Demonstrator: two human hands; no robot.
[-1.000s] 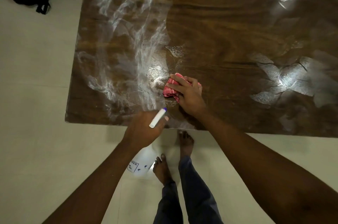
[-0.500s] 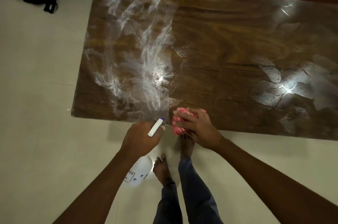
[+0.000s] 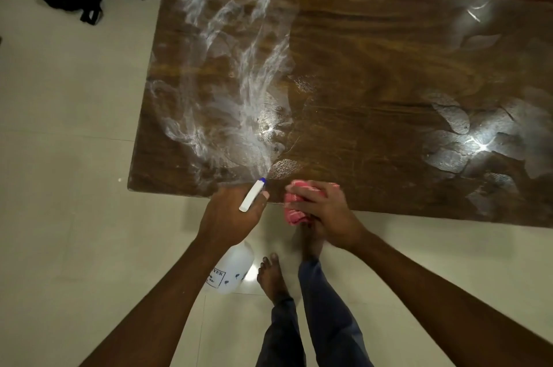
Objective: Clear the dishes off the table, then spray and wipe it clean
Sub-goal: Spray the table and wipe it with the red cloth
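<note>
Pink cloth (image 3: 294, 208) bunched in right hand (image 3: 324, 211), table (image 3: 374, 91) edge

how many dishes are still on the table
0. The wooden table shows only spray streaks and wet patches. The left hand holds the spray bottle, the right hand the pink cloth at the near edge. The table's right end runs out of view.

The translucent white plastic spray bottle (image 3: 232, 272) carries a boxed black label. Only the letters "YER" can be read on it; a forearm hides the rest. Smaller print beneath is too blurred to read.
</note>
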